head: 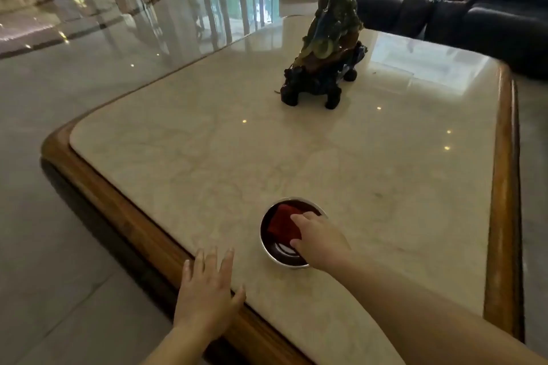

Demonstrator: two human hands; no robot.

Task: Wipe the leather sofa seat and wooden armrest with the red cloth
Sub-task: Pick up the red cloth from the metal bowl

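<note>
The right hand [321, 238] reaches into the bowl [268, 249], fingers touching the cloth [281, 224], not yet clenched; it looks wet, soft, probably dripping. The left hand [207, 290] rests released.

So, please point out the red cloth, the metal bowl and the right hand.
red cloth [281, 221]: head view, on its visible upper face.
metal bowl [268, 252]: head view, on its near-left rim.
right hand [321, 241]: head view, on its back.

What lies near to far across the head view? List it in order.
Left hand on the table edge → metal bowl with the red cloth → dark carved ornament → dark sofa.
</note>
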